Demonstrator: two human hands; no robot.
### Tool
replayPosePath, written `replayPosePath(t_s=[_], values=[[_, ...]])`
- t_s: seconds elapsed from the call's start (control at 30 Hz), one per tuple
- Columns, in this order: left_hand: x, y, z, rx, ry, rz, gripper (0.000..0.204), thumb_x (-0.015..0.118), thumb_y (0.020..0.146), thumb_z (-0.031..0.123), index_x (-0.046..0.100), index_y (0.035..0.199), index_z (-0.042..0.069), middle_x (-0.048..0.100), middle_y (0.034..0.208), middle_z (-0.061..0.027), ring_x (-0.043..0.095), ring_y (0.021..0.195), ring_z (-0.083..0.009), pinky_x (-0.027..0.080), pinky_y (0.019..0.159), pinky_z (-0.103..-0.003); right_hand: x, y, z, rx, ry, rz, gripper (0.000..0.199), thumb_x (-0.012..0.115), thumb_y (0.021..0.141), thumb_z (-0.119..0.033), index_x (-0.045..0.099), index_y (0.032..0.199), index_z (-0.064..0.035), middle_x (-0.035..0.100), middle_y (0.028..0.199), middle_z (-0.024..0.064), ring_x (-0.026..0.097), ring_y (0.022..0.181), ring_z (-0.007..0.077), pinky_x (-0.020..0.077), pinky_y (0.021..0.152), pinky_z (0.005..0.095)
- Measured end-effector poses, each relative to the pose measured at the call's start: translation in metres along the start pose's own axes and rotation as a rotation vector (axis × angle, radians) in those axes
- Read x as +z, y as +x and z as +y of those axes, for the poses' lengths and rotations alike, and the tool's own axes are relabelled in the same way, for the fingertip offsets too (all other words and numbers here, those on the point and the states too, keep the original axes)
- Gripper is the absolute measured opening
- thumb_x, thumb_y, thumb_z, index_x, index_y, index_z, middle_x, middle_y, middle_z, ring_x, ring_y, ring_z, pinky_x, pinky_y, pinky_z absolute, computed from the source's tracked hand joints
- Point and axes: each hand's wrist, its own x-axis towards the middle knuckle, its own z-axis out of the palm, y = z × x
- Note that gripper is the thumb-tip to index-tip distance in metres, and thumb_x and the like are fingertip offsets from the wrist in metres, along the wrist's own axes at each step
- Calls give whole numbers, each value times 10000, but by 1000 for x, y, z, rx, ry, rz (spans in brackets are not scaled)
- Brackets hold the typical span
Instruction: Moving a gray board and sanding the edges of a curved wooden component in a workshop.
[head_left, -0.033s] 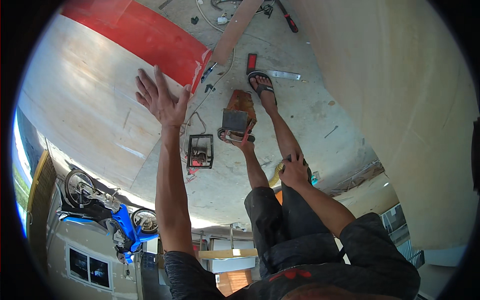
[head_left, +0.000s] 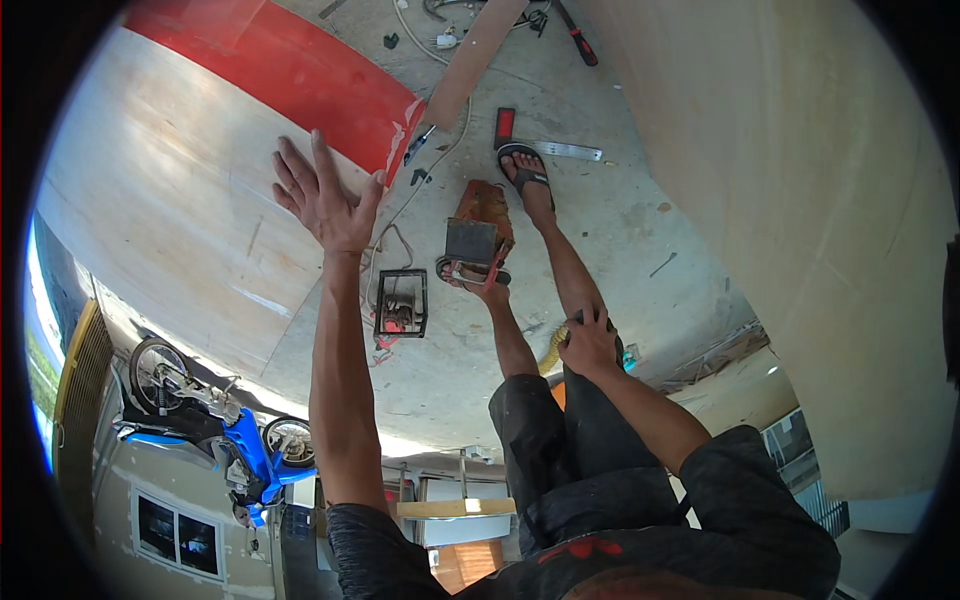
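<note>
My left hand (head_left: 328, 205) lies palm down with spread fingers on a pale plywood sheet (head_left: 180, 160), near its edge with a red panel (head_left: 290, 75). It grips nothing. My right hand (head_left: 592, 345) rests on my right knee, fingers apart and bent over it, with no tool visible in it. Between my left arm and my feet lies a slim screwdriver-like tool (head_left: 418, 145) at the red panel's corner. A rusty red-brown tool or box with a dark metal plate (head_left: 470, 240) stands at my left foot. A try square (head_left: 565, 150) lies in front of my right foot.
A black open-framed box (head_left: 402, 302) stands on the concrete floor, with a cable running past it. Farther off lie a wooden strip (head_left: 470, 65), a white plug (head_left: 445, 41) and a red-black handled tool (head_left: 580, 45). A large pale panel (head_left: 800, 200) rises at right. A blue motorbike (head_left: 245, 450) stands left.
</note>
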Motion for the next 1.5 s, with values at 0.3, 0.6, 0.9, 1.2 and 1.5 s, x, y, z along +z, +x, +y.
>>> replayPosePath(t_s=[0.3, 0.6, 0.9, 1.2, 1.5], values=[[3, -11, -14, -82, 18, -44, 568, 500, 1031, 474, 468, 1537, 217, 221, 1682, -176, 119, 1560, -416, 49, 1201, -631, 10, 4, -10, 37, -67, -99, 543, 733, 812, -383, 692, 1283, -115, 303, 1570, 170, 254, 1454, 458, 401, 1051, 702], [21, -30, 18, -356, -78, 118, 604, 377, 1087, 440, 303, 1610, 146, 163, 1688, -204, 107, 1556, -432, 75, 1205, -628, 24, 3, 10, 60, -50, -81, 530, 711, 836, -369, 690, 1298, -112, 316, 1571, 150, 228, 1465, 432, 388, 1082, 689], [28, -158, 5, -522, 20, 9, 783, 495, 1032, 477, 143, 1646, 142, 43, 1708, -189, 48, 1569, -409, 118, 1184, -679, 56, 14, 11, 63, -47, -25, 520, 710, 807, -353, 708, 1273, -122, 299, 1574, 123, 253, 1449, 419, 403, 1086, 657], [-9, -180, -9, -722, -201, -145, 944, 695, 867, 454, 232, 1605, 91, 65, 1702, -195, 152, 1553, -387, 271, 1165, -632, 70, 8, 3, 88, -184, -1, 519, 672, 837, -355, 692, 1302, -126, 310, 1569, 105, 242, 1464, 394, 407, 1094, 613], [-27, -360, 24, -1006, -1093, -23, 530, 648, 955, 414, 686, 1272, -9, 737, 1000, -86, 689, 904, -175, 511, 808, -313, 73, 40, 44, -397, -25, 151, 517, 680, 821, -369, 704, 1272, -117, 642, 1344, 169, 546, 1292, 367, 440, 1088, 445]])
